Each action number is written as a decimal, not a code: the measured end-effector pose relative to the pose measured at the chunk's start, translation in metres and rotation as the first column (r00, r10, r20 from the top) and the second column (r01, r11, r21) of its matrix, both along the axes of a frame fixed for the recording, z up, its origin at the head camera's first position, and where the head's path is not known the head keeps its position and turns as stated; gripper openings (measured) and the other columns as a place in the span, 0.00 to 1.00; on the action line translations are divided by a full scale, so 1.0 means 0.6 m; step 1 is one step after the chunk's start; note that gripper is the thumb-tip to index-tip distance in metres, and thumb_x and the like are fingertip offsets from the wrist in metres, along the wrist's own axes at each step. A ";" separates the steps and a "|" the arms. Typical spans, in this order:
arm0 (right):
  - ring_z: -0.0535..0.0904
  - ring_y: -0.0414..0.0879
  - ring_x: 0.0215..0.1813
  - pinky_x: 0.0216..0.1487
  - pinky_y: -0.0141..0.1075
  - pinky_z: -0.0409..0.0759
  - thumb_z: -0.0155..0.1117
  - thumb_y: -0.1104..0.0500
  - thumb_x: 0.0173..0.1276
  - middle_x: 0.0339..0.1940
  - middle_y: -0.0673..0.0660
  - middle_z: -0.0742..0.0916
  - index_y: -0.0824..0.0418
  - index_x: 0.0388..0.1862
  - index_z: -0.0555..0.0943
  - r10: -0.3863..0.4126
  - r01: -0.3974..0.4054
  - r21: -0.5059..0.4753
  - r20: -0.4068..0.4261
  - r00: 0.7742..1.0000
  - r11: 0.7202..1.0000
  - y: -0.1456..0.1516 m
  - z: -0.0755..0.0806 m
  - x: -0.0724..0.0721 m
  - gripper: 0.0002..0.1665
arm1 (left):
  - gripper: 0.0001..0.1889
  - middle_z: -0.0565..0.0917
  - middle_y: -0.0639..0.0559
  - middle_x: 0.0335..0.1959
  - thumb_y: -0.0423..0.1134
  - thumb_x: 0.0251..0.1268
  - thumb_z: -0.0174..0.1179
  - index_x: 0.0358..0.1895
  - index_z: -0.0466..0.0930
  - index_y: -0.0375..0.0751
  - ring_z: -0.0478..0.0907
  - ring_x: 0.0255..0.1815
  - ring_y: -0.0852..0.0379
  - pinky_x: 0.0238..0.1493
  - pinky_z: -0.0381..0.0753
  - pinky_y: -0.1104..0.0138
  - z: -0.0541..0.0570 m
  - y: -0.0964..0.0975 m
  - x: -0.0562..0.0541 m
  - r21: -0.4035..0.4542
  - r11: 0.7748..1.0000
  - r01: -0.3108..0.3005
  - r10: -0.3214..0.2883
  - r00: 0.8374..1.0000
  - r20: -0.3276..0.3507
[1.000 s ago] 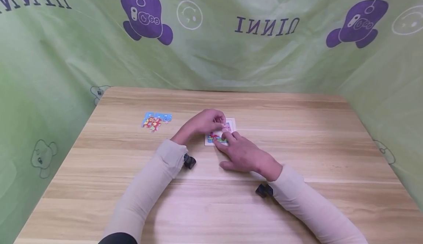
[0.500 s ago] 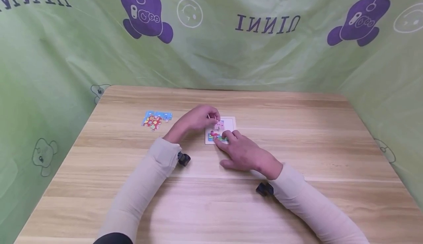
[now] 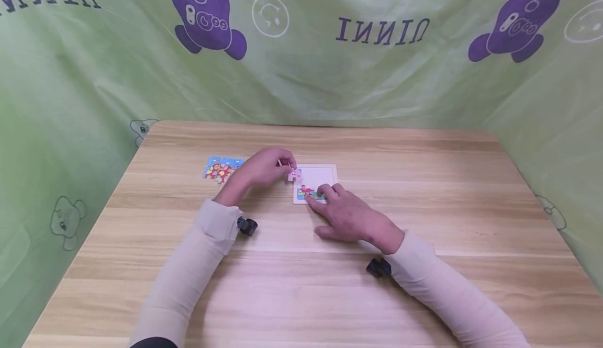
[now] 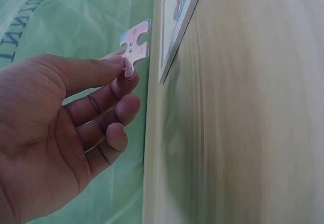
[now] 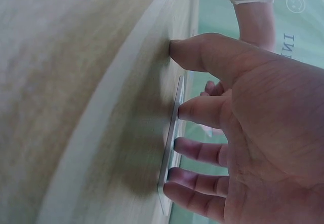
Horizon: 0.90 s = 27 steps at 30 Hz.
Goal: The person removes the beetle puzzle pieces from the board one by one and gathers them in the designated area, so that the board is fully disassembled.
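My left hand (image 3: 267, 167) pinches a pink puzzle piece (image 4: 135, 47) between thumb and forefinger, its other fingers loosely bent below. In the head view that piece is over the left edge of a white-framed puzzle board (image 3: 320, 167). Along the board's near side lies a strip of coloured pieces (image 3: 305, 192), red, green and blue. My right hand (image 3: 347, 215) rests its extended fingertips on this strip and the board's near edge. Its thumb touches the wooden table beside the board, as the right wrist view shows.
Joined puzzle pieces (image 3: 218, 171) in blue, red and yellow lie on the table (image 3: 424, 180) left of the board, partly behind the left hand. A green printed curtain (image 3: 301, 86) hangs behind the table and on both sides.
My left hand has moved left with the pink piece, from the board's upper middle to its left edge, uncovering the white inside of the board. The right hand has stayed in place.
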State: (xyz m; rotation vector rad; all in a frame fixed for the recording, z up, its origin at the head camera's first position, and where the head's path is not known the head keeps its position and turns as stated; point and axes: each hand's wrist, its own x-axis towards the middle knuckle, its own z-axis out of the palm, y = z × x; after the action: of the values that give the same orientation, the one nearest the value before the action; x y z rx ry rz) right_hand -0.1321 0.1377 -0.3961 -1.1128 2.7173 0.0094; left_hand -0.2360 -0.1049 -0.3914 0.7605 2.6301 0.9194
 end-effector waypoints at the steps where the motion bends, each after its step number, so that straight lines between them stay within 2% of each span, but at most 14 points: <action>1: 0.71 0.61 0.59 0.61 0.50 0.74 0.62 0.40 0.73 0.68 0.67 0.71 0.57 0.81 0.64 0.001 -0.001 -0.003 -0.001 1.000 1.000 0.000 0.000 -0.001 0.44 | 0.07 0.85 0.50 0.42 0.32 0.73 0.59 0.45 0.86 0.41 0.80 0.47 0.51 0.54 0.77 0.55 0.001 -0.005 0.000 -0.004 1.000 -0.006 0.006 1.000 0.000; 9: 0.71 0.61 0.59 0.61 0.51 0.74 0.62 0.40 0.73 0.68 0.67 0.71 0.57 0.81 0.64 0.002 -0.002 -0.013 -0.002 1.000 1.000 0.000 0.000 -0.001 0.44 | 0.06 0.85 0.48 0.41 0.32 0.73 0.60 0.44 0.87 0.40 0.80 0.46 0.49 0.53 0.77 0.55 0.000 -0.041 0.004 -0.017 0.999 -0.044 0.045 0.999 0.005; 17: 0.71 0.62 0.60 0.62 0.52 0.73 0.62 0.41 0.73 0.68 0.67 0.71 0.58 0.81 0.65 -0.004 0.004 -0.027 0.009 1.000 1.000 0.002 0.003 0.001 0.43 | 0.05 0.85 0.50 0.37 0.32 0.73 0.62 0.44 0.87 0.40 0.78 0.40 0.51 0.48 0.76 0.57 -0.004 -0.062 0.011 -0.012 0.997 -0.070 0.070 0.998 0.008; 27: 0.71 0.62 0.60 0.62 0.52 0.73 0.63 0.42 0.73 0.68 0.67 0.71 0.58 0.81 0.65 -0.004 0.004 -0.042 0.011 1.000 0.999 0.003 0.003 0.002 0.43 | 0.06 0.85 0.47 0.39 0.32 0.73 0.61 0.44 0.87 0.39 0.79 0.43 0.49 0.50 0.77 0.55 -0.006 -0.092 0.015 -0.016 0.994 -0.113 0.112 0.994 -0.015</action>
State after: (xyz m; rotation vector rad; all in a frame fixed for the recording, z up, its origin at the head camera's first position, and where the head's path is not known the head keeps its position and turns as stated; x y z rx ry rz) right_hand -0.1307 0.1397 -0.3945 -1.1154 2.7220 -0.0544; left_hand -0.2270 -0.1598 -0.3949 0.6224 2.7137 0.9223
